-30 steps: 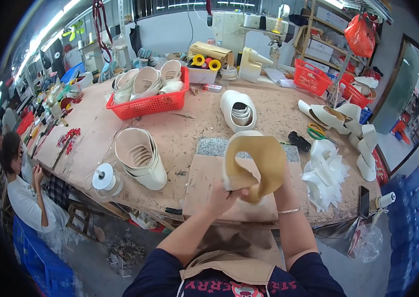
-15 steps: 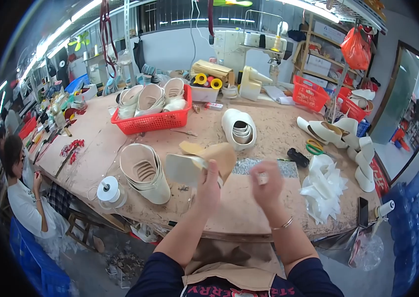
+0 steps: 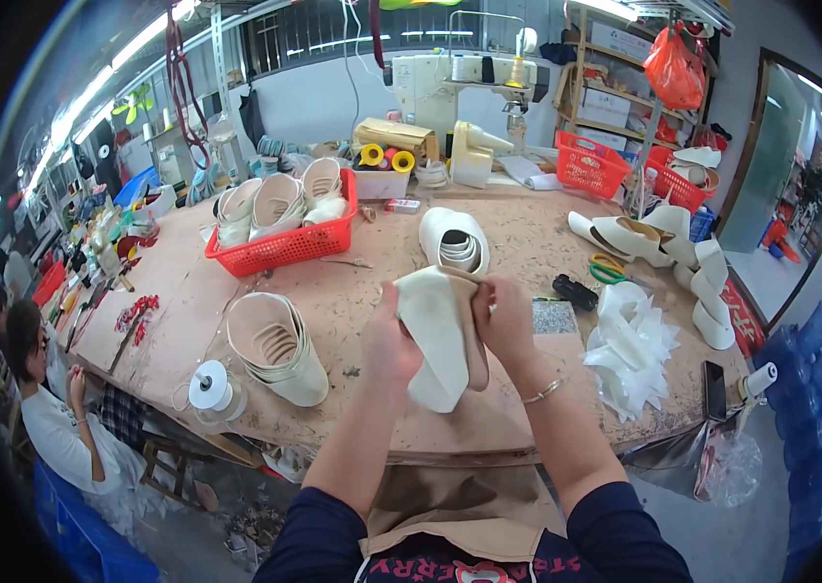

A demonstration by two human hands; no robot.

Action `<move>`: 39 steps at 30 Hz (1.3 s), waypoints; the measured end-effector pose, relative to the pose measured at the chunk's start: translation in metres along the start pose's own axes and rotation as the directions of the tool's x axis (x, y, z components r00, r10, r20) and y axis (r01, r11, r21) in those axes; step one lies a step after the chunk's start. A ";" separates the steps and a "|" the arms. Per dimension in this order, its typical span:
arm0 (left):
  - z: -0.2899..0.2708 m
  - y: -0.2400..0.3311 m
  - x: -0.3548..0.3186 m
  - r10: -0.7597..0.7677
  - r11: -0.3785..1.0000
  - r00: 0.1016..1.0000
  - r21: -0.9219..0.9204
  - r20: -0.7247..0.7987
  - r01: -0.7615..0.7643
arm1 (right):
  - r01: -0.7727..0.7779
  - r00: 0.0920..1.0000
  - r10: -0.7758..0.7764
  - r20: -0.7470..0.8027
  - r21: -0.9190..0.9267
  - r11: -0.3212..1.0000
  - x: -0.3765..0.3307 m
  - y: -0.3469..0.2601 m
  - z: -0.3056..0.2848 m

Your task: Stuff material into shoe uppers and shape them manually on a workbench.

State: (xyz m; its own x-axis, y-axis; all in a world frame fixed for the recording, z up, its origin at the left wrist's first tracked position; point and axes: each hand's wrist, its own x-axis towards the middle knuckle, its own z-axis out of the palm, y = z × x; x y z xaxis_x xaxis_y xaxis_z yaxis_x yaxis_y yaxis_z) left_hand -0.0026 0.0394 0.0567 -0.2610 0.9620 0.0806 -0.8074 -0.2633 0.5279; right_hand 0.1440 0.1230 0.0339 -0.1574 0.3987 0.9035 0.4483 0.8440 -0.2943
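Between my two hands hangs a shoe upper, white on the outside with a tan lining. My left hand is closed on its left edge. At the top right edge, the fingers of my right hand pinch the tan layer. Just beyond it lies a nested stack of white uppers on the worktable. To the left of my hands stands another nested stack of cream uppers, with a white thread spool next to it.
A red basket of rolled uppers stands at the back left. On the right lie green-handled scissors, a black object, a crumpled white pile and a phone. A seated person is at the left.
The upper has turned from lying sideways to hanging down, white side facing me. My right hand, apart from it before, has come left and taken hold of its edge.
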 end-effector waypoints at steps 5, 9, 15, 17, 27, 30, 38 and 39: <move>0.015 0.013 -0.029 -0.117 0.978 0.969 0.195 0.219 0.075 | -0.484 0.865 0.452 0.218 0.598 0.638 -0.015 -0.023 -0.041; -0.043 0.013 -0.043 -0.169 0.665 0.847 0.693 0.504 -0.279 | -0.702 0.598 0.429 0.677 0.701 -0.129 -0.020 -0.034 -0.068; -0.076 -0.030 -0.064 -0.331 0.396 0.936 0.918 0.119 0.023 | -0.732 0.679 0.593 0.433 0.343 0.588 -0.050 -0.005 -0.029; -0.073 -0.035 -0.074 -0.194 0.607 0.975 0.794 0.104 0.036 | -0.738 0.666 0.653 0.360 0.445 0.507 -0.056 -0.004 -0.018; -0.078 -0.011 -0.064 -0.141 0.927 0.977 0.368 0.160 0.074 | -0.893 0.340 0.260 0.904 0.397 -0.214 -0.027 -0.074 -0.053; -0.054 -0.008 -0.065 -0.106 0.979 0.984 0.191 0.144 0.077 | -0.758 0.450 0.272 0.850 0.525 -0.386 -0.037 -0.066 -0.051; -0.033 -0.011 -0.054 -0.120 0.993 0.992 0.017 0.034 0.119 | -0.764 0.644 0.439 0.626 0.560 0.322 -0.054 -0.069 -0.059; -0.027 -0.013 -0.058 -0.124 0.992 0.992 0.015 0.037 0.123 | -0.777 0.528 0.470 0.707 0.626 -0.069 -0.052 -0.075 -0.062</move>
State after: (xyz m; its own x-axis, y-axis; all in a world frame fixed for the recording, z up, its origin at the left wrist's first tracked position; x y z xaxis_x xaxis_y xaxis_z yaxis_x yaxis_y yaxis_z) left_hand 0.0086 -0.0146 0.0222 -0.1396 0.9891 0.0458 -0.8256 -0.1419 0.5462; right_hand 0.1734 0.0169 0.0286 -0.4945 0.8611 0.1180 -0.4589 -0.1434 -0.8768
